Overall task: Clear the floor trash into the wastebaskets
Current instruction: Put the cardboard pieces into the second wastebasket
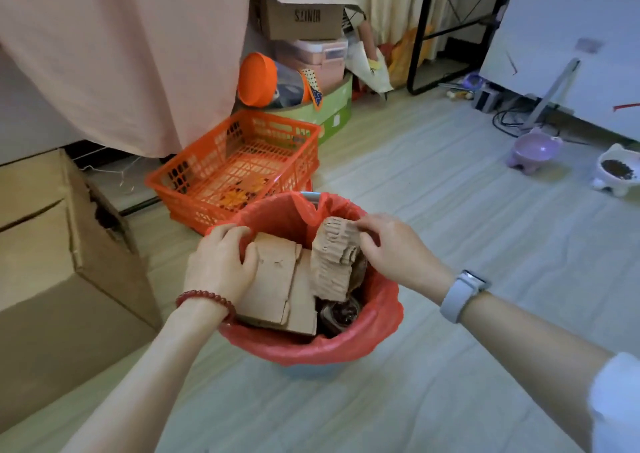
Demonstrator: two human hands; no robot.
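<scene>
A wastebasket lined with a red plastic bag [377,328] stands on the floor in front of me. Inside it lie a flat folded cardboard piece [277,279] and a torn strip of corrugated cardboard [332,262] that stands upright. My left hand [221,262] grips the left edge of the flat cardboard, fingers curled over it at the bag's rim. My right hand [391,248] pinches the top of the corrugated strip. Dark trash [341,314] shows at the bottom of the bag.
An orange plastic crate [239,165] sits just behind the wastebasket. A large cardboard box [65,272] stands at the left. Stacked boxes and an orange bowl [256,78] fill the back. Two pet bowls [535,149] sit on the floor at the right, near cables.
</scene>
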